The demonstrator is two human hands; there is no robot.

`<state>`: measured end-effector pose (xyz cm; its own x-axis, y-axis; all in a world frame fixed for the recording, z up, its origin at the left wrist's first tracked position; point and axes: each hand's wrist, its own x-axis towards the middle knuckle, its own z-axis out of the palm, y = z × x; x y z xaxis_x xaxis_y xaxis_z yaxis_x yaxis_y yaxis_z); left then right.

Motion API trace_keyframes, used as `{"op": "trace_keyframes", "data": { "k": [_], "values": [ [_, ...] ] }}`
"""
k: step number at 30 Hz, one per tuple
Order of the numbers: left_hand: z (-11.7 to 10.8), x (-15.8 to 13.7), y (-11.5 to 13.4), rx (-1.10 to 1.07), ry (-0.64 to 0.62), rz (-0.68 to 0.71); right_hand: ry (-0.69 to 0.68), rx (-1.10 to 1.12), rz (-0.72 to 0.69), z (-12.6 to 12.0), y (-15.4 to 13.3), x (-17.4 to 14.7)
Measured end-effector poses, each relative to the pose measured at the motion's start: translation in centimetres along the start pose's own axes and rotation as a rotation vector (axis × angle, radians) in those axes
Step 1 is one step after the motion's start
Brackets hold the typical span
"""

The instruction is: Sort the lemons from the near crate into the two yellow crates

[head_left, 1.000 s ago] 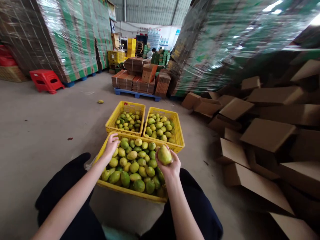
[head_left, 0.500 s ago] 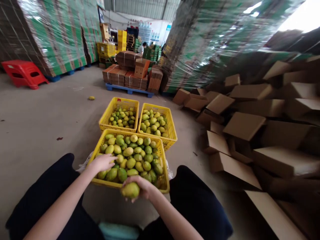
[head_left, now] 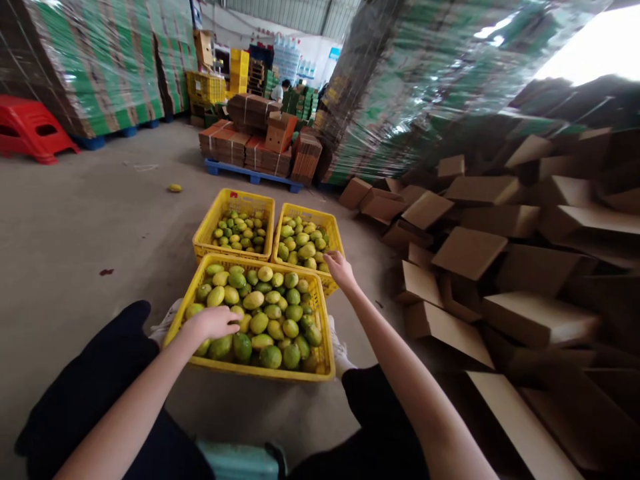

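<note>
A yellow crate (head_left: pixel 250 371) heaped with green-yellow fruit (head_left: pixel 265 313) stands on the floor between my knees. My left hand (head_left: pixel 213 323) lies on the fruit at the crate's near left corner, with its fingers curled round one fruit. Behind it stand two smaller yellow crates side by side, the left one (head_left: pixel 210 230) and the right one (head_left: pixel 334 241), both holding the same fruit. My right hand (head_left: pixel 340 267) reaches palm down over the near right corner of the right crate. Its fingers are spread and no fruit shows in it.
Several flat and folded cardboard boxes (head_left: pixel 470 250) are heaped on the right. Shrink-wrapped pallets (head_left: pixel 100 73) rise on the left and behind the boxes. Bundled brown cardboard on a blue pallet (head_left: pixel 255 150) stands ahead. A red stool (head_left: pixel 30 130) and a stray fruit (head_left: pixel 175 188) lie at the left.
My right hand held a fruit at the near crate's front edge and has swung forward to the far right crate, where the fruit no longer shows. My left hand shifted slightly and curled.
</note>
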<state>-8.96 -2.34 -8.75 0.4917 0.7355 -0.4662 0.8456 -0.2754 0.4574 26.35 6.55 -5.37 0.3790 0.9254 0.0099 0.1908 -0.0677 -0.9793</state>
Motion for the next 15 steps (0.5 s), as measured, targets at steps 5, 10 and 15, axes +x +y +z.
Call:
{"op": "trace_keyframes", "data": {
  "k": [5,10,15],
  "values": [
    [-0.4,-0.1,0.6,-0.059,-0.146,0.103,-0.141,-0.490,-0.005,-0.5,3.9,-4.9],
    [0.8,-0.2,1.6,0.054,-0.201,0.093,-0.343,-0.793,-0.004,2.7,8.5,-9.6],
    [2.4,-0.7,0.8,0.093,-0.061,-0.047,-0.472,-0.924,-0.101,8.5,9.5,-8.7]
  ]
}}
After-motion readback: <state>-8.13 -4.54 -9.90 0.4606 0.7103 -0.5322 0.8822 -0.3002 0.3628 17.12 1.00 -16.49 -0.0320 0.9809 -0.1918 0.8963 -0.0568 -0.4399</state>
